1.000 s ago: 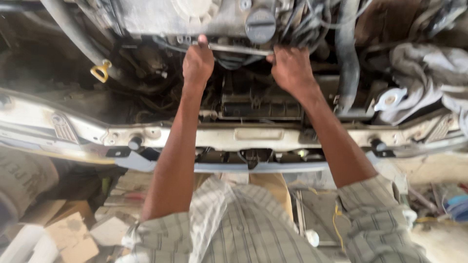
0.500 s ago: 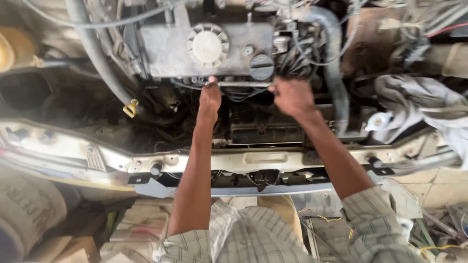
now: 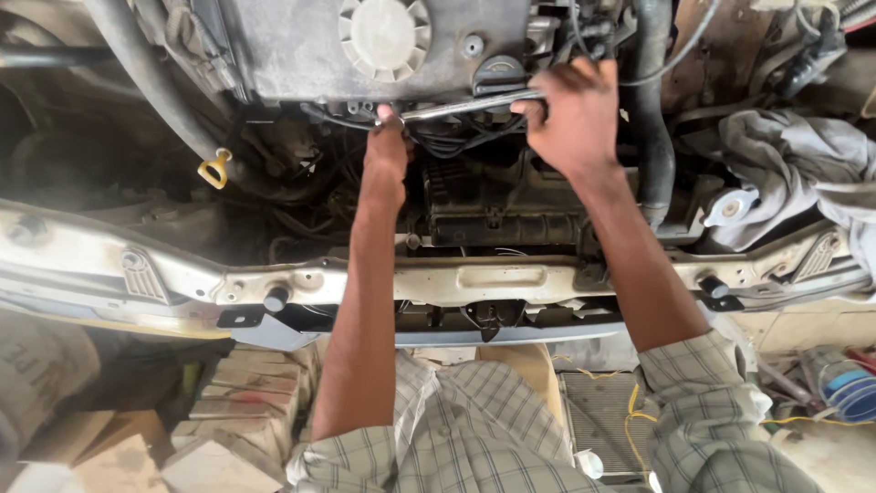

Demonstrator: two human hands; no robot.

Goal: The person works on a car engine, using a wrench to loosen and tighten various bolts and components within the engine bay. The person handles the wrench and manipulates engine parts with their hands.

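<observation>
Both my arms reach over the car's white front crossmember (image 3: 511, 278) into the engine bay. My right hand (image 3: 570, 114) grips the handle end of a long shiny metal wrench (image 3: 465, 105) that lies nearly level below the grey engine cover (image 3: 365, 46). My left hand (image 3: 388, 151) is closed at the wrench's other end, its fingertips pressed on the head where it meets the engine. Black wiring (image 3: 456, 141) hangs just under the tool.
A yellow dipstick loop (image 3: 215, 170) sits to the left beside a thick black hose (image 3: 146, 82). Another black hose (image 3: 655, 110) runs down on the right, next to a grey rag (image 3: 794, 164). Cardboard pieces (image 3: 237, 411) and a radiator grille (image 3: 602, 415) lie on the floor below.
The view has drawn closer to the engine and shifted. My right hand has slid further out along the wrench to the right; my left hand stays at the wrench's head.
</observation>
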